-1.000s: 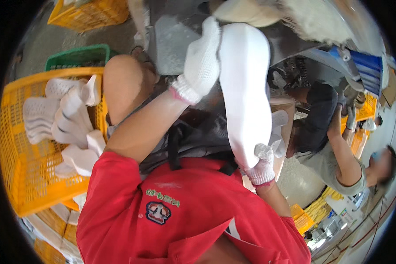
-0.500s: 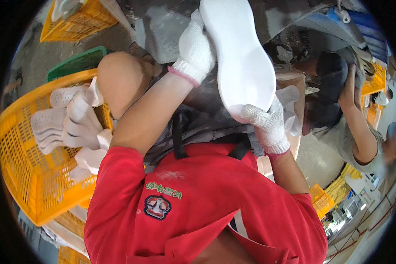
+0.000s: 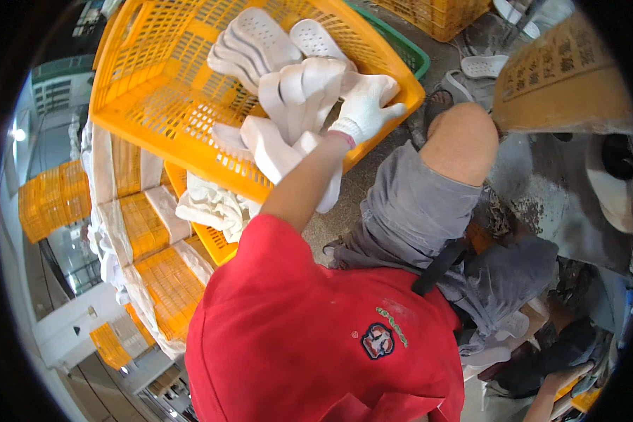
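My left hand [image 3: 367, 111], in a white knitted glove, reaches over the near right side of a yellow plastic basket [image 3: 183, 156]. Its thumb stands apart from the fingers, which lie at the end of a pale shoe sole; part of that contact is hidden. Beside it in the basket, several white soles [image 3: 299, 91] lean in a fanned row. Farther back are a stack of soles with small holes [image 3: 264, 39] and a single holed sole [image 3: 320, 39]. More plain soles [image 3: 266, 144] lie near my wrist, partly under my forearm. My right hand is out of view.
Below the basket, crumpled white cloth [image 3: 214, 207] lies in another yellow crate. Stacked yellow crates [image 3: 165, 281] stand at the left. A green basket [image 3: 401, 46] is behind, and a cardboard box [image 3: 563, 77] is at the upper right. Another person's hand [image 3: 566, 376] shows at lower right.
The view has swung left toward the basket. My left hand has left the large white sole both hands held and is now at the basket. That sole and my right hand have gone from view.
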### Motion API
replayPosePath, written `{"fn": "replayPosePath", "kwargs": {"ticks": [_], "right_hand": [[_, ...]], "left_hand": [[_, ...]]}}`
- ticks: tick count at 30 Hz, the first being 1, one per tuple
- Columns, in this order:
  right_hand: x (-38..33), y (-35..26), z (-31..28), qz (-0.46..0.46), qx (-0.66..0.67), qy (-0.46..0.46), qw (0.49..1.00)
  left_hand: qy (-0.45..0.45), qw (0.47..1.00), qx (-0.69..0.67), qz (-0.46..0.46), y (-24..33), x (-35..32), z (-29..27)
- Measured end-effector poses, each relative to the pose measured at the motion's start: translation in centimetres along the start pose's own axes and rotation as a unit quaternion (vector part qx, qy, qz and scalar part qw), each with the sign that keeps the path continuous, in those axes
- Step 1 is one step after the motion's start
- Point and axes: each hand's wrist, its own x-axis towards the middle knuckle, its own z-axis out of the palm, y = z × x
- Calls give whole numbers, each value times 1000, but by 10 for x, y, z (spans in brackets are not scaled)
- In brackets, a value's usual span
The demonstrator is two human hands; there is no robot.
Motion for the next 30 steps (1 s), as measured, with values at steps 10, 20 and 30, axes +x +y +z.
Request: {"fn": "replayPosePath", "kwargs": {"ticks": [10,20,30], "right_hand": [[-49,-183,-4,-109,542,-300,778],[-40,-178,-70,82,478,-6,875],[19,-198,-3,-138,473,74,867]], "left_hand": [[-6,929,-107,353,211,-117,-46],[-339,709,-618,-7,341,-81,105],[-417,558,-715,-61,362,-12,203]]}}
